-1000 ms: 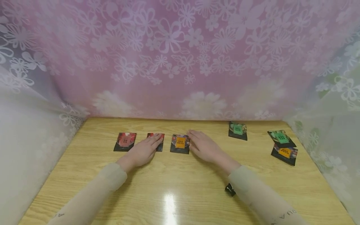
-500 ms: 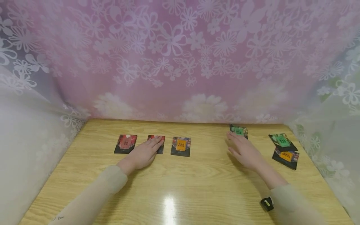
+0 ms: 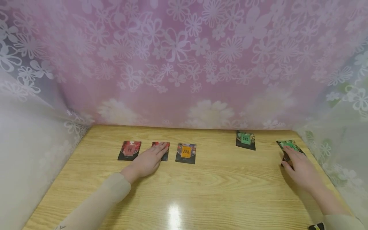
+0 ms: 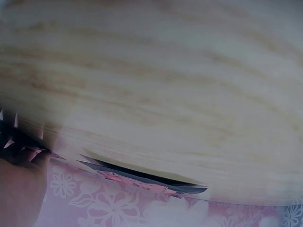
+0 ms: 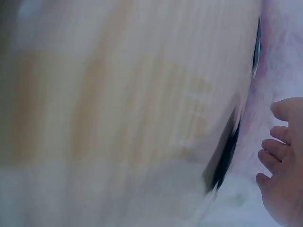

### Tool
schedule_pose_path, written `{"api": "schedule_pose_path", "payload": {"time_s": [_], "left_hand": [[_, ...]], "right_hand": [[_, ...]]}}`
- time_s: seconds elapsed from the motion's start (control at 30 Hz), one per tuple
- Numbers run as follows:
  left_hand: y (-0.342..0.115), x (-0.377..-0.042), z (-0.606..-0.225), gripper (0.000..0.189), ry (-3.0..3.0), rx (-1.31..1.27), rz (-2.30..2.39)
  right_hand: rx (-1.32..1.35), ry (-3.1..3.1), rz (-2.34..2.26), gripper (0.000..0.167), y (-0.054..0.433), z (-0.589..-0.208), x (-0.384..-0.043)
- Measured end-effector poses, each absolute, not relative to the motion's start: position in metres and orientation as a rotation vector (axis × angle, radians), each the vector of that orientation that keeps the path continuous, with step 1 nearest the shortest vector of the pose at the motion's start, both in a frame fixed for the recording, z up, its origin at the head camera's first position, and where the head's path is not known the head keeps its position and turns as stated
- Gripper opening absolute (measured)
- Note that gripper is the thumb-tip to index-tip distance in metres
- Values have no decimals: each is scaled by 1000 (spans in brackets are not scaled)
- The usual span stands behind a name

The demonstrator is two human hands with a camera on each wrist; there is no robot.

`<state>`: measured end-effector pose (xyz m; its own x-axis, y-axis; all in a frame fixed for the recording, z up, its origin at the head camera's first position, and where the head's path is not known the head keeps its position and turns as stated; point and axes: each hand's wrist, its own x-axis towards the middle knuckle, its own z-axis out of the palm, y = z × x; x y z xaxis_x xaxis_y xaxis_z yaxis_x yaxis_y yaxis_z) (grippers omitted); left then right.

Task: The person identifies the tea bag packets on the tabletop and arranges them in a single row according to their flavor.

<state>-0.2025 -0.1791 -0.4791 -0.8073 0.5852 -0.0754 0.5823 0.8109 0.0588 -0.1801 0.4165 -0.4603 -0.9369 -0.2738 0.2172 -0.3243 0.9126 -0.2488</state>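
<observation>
My left hand (image 3: pixel 145 162) rests flat with straight fingers on a red-and-black packet (image 3: pixel 165 156), covering most of it. Left of that hand lies another red-and-black packet (image 3: pixel 129 150), and to its right one with an orange label (image 3: pixel 186 152). Over at the right, my right hand (image 3: pixel 302 169) reaches across a green-labelled packet (image 3: pixel 292 145) and a mostly hidden orange-labelled one. In the right wrist view, the fingers of my right hand (image 5: pixel 284 163) are extended, and a gap shows between them and a dark packet (image 5: pixel 226 158).
One more green-labelled packet (image 3: pixel 245 140) lies near the back edge of the wooden table (image 3: pixel 218 191). A pink flowered curtain (image 3: pixel 184 80) hangs directly behind the table, with pale curtains at both sides. A black strap piece (image 3: pixel 317 226) shows by the right cuff.
My right hand has moved from beside the middle orange-labelled packet, past the back green-labelled one, to the packets at far right. My left hand stays on the red-and-black packet.
</observation>
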Motion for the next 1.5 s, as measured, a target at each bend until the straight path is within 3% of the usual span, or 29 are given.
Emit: {"api": "schedule_pose_path", "payload": {"time_s": [0.27, 0.67, 1.27, 1.5], "left_hand": [[-179, -201, -480, 55, 2925, 941, 46], [-174, -200, -479, 55, 2929, 939, 58], [-175, -200, -480, 55, 2936, 933, -20], [-176, -198, -477, 55, 2935, 923, -11]], "right_hand": [[310, -3007, 381, 67, 458, -469, -175], [208, -3230, 345, 81, 479, -469, -174], [307, -3104, 111, 67, 462, -480, -165], [383, -3079, 214, 65, 445, -478, -164]]}}
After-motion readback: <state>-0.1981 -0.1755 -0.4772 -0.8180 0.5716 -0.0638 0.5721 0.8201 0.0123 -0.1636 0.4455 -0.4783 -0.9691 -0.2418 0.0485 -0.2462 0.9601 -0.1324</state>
